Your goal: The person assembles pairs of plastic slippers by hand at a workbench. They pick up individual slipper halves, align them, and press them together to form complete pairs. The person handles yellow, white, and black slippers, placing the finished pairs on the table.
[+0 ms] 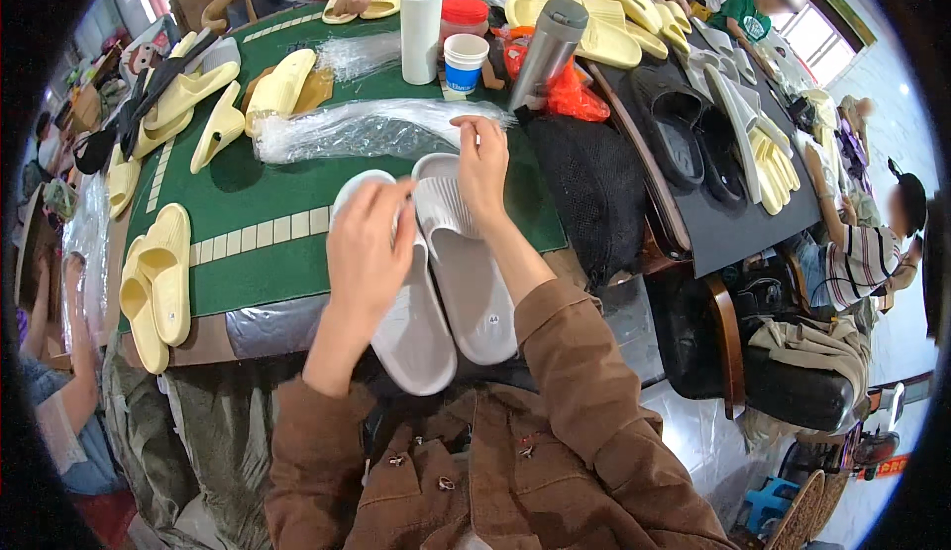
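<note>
A pair of grey slippers (477,297) lies in front of me across the table's near edge, straps away from me, with a small round white sticker on the right one's heel. Over the left slipper's strap is my left hand (365,253), slightly blurred, thumb and forefinger drawn together by a tiny dark spot I cannot make out. My right hand (482,168) is above the right slipper's ribbed strap, fingers curled in and tips close to the clear plastic bags (357,131). Whatever its fingertips pinch, if anything, is too small to name.
Cream slippers (158,277) lie on the green-topped table (263,287) at left; more are piled at the back right. A white tumbler (421,30), paper cup (464,62) and steel flask (548,55) stand behind the bags. Dark chairs (693,327) are at right; other people sit around.
</note>
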{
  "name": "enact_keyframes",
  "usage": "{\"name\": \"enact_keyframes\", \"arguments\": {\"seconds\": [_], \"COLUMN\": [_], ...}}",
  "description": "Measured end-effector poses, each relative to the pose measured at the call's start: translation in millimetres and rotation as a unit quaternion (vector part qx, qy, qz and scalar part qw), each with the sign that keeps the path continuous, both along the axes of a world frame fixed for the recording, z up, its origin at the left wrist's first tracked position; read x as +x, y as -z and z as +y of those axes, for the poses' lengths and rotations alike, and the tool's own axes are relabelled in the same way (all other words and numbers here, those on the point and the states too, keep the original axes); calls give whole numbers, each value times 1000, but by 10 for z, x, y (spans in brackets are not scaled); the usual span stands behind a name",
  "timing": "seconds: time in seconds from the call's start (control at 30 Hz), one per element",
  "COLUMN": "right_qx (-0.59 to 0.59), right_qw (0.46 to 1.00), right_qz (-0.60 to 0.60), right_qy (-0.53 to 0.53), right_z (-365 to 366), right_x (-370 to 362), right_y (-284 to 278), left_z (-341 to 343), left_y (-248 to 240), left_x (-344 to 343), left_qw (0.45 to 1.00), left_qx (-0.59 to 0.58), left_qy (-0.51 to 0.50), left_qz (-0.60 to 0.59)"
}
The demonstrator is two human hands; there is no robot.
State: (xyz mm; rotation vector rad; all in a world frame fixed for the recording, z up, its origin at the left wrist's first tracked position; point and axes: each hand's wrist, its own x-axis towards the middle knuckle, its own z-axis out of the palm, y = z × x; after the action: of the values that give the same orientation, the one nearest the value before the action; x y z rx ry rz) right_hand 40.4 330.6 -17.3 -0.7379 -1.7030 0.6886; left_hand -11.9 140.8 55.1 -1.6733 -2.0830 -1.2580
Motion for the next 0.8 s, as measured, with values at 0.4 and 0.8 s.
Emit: {"name": "enact_keyframes", "arguments": {"seconds": [0.4,0.8], "right_qx": [-82,-73], "right_qw": [996,994], "right_qz": [24,28], "right_qy": [-10,-80], "right_z": [-21,-115], "right_x": [20,432], "right_y": [-29,-380], "left_z": [-799,-377], "left_y": [415,773], "left_x": [644,626], "left_qw": [990,984], "left_qx": [-138,-163], "left_qy": [-9,-30], "left_qz": [-38,63]}}
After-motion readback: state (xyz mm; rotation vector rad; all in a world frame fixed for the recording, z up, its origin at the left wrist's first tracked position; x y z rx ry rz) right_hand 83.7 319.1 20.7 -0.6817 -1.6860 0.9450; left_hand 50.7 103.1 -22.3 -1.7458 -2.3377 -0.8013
